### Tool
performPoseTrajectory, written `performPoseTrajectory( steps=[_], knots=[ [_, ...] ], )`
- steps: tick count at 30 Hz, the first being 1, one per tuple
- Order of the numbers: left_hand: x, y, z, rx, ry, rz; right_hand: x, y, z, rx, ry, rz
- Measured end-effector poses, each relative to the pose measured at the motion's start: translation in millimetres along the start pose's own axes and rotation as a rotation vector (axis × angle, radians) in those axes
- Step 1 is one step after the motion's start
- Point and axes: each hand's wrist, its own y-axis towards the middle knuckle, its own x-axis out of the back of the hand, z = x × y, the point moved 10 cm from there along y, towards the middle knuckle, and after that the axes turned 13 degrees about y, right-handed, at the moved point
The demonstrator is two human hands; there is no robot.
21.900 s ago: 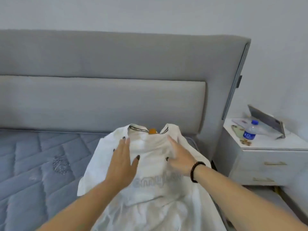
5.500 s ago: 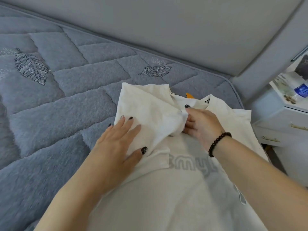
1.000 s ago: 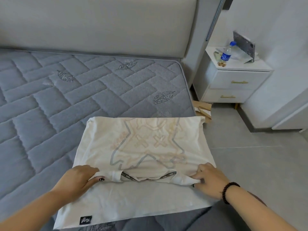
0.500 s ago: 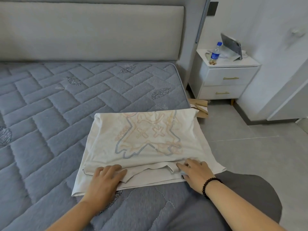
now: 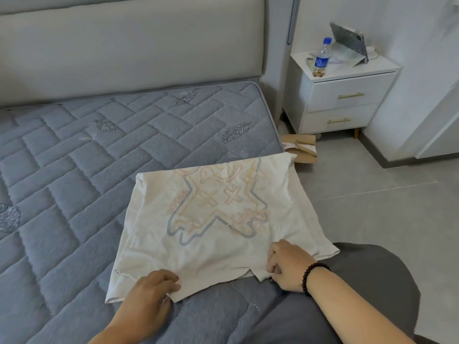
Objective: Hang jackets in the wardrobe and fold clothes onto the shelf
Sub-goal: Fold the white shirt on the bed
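The shirt (image 5: 218, 219), white with a faint printed figure, lies folded into a rough rectangle on the bed (image 5: 74, 170), at its near right edge. It looks light, soft and limp, likely to sag unless carried from beneath both near corners. The left hand (image 5: 149, 296) pinches the near hem with curled fingers. The right hand (image 5: 288, 265) grips the near right corner the same way.
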Motion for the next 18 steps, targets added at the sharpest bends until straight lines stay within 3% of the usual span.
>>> performPoseTrajectory(
  steps=[3, 5, 8, 10, 14, 18],
  knots=[
    [0.7, 6.3, -9.4, 0.059, -0.006, 0.041, 3.4, -2.9, 2.1, 0.01, 0.111, 0.002],
    [1.3, 19.2, -22.0, 0.075, -0.03, 0.055, 22.4, -3.0, -4.6, -0.029, 0.188, -0.145],
    [-2.2, 52.3, -50.4, 0.093, -0.115, 0.038, 56.5, -12.5, -46.1, -0.279, 0.211, -0.429],
    [-9.5, 79.3, -78.1, 0.073, -0.206, 0.045, 60.2, -19.5, -74.0, -0.449, 0.302, -0.458],
    [-25.7, 134.7, -132.3, 0.017, -0.295, 0.045, 60.5, -22.8, -92.3, -0.526, 0.464, -0.486],
    [-39.4, 190.3, -139.9, 0.19, -0.487, 0.058, 64.7, -31.0, -110.9, -0.599, 0.515, -0.523]
  ],
)
